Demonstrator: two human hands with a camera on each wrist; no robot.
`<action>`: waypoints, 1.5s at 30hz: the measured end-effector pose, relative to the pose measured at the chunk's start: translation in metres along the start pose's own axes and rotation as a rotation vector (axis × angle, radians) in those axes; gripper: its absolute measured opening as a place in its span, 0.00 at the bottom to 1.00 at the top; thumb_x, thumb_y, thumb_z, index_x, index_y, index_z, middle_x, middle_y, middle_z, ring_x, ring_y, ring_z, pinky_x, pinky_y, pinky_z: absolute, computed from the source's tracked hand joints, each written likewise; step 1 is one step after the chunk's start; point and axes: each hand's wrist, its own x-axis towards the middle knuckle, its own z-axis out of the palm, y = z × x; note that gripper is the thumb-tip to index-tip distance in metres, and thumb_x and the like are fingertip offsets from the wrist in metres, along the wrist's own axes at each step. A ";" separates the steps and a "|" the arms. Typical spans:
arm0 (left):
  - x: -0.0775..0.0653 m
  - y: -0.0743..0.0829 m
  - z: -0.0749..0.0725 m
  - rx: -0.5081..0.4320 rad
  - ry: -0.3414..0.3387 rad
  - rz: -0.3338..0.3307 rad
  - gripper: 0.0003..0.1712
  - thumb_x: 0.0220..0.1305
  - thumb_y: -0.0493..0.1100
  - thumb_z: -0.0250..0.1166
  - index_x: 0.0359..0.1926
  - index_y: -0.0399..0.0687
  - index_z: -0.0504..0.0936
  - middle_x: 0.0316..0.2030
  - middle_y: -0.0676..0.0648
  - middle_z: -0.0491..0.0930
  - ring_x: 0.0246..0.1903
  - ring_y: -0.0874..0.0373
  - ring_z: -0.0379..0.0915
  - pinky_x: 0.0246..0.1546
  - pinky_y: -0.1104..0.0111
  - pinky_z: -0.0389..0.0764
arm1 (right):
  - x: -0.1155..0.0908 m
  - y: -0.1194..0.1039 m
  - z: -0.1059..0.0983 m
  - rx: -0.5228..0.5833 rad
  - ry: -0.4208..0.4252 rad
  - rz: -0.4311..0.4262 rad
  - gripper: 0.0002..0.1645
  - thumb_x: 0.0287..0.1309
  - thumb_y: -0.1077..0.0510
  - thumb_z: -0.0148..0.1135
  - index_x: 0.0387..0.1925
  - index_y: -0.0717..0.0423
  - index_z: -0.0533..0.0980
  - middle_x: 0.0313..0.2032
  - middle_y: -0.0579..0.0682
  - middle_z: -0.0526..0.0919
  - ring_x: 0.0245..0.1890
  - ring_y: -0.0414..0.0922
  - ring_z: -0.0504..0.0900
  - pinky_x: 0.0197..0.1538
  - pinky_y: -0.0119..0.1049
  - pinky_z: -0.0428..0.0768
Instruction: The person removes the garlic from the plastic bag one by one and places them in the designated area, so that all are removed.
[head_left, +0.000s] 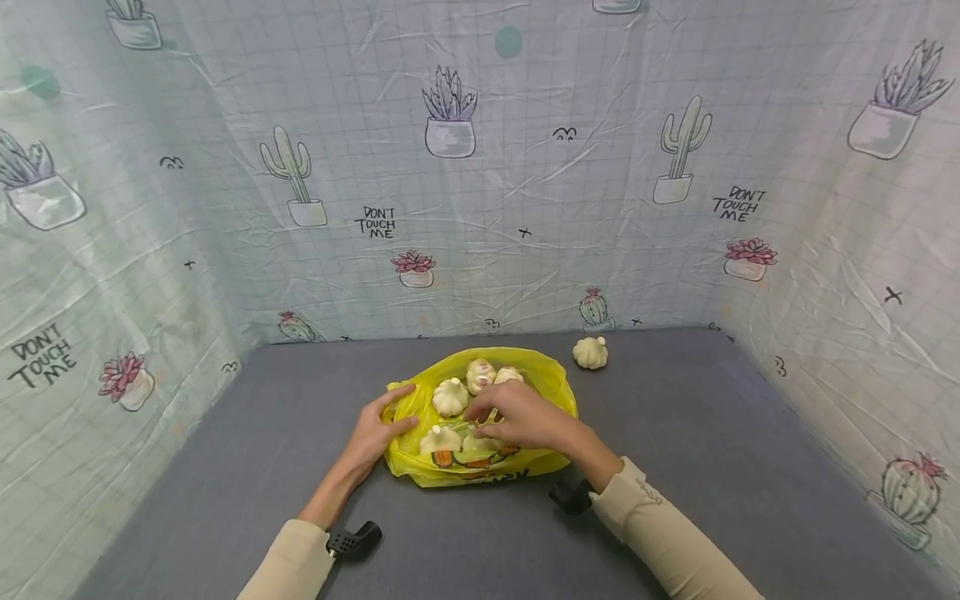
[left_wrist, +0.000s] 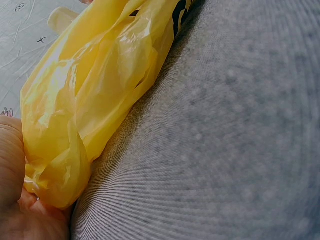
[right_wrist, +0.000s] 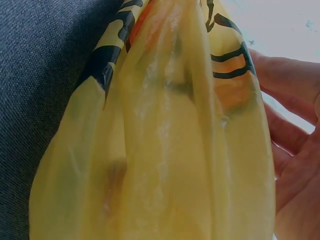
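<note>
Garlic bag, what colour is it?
The bag is yellow, best seen in the head view.

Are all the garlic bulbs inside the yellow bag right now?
No, one garlic bulb lies outside on the gray table, just past the far right edge of the yellow plastic bag.

Soft, even light fills the head view, while in the left-wrist view glare streaks the yellow bag (left_wrist: 95, 105) and shadow edges it on grey cloth (left_wrist: 215, 130); the right-wrist view is soft, its backdrop (right_wrist: 285, 25) washed out.
</note>
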 end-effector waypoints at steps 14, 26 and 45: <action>0.000 0.001 -0.001 0.015 -0.002 0.012 0.35 0.67 0.38 0.70 0.74 0.49 0.72 0.77 0.42 0.64 0.76 0.44 0.59 0.54 0.82 0.71 | -0.001 0.002 0.005 -0.031 0.000 0.030 0.09 0.65 0.58 0.70 0.46 0.54 0.88 0.41 0.46 0.90 0.40 0.41 0.87 0.45 0.32 0.83; -0.001 0.001 0.001 -0.004 -0.008 -0.003 0.35 0.67 0.40 0.70 0.74 0.51 0.73 0.78 0.43 0.62 0.78 0.45 0.57 0.54 0.83 0.71 | -0.002 0.004 0.001 -0.039 0.026 0.025 0.10 0.66 0.60 0.68 0.48 0.53 0.87 0.42 0.47 0.91 0.39 0.38 0.87 0.46 0.36 0.85; -0.001 0.003 0.000 0.002 -0.005 -0.010 0.35 0.67 0.39 0.70 0.74 0.50 0.72 0.78 0.42 0.62 0.77 0.45 0.58 0.54 0.84 0.71 | -0.004 0.009 -0.012 -0.005 0.122 -0.008 0.12 0.66 0.59 0.69 0.49 0.55 0.87 0.45 0.49 0.90 0.38 0.40 0.87 0.43 0.29 0.84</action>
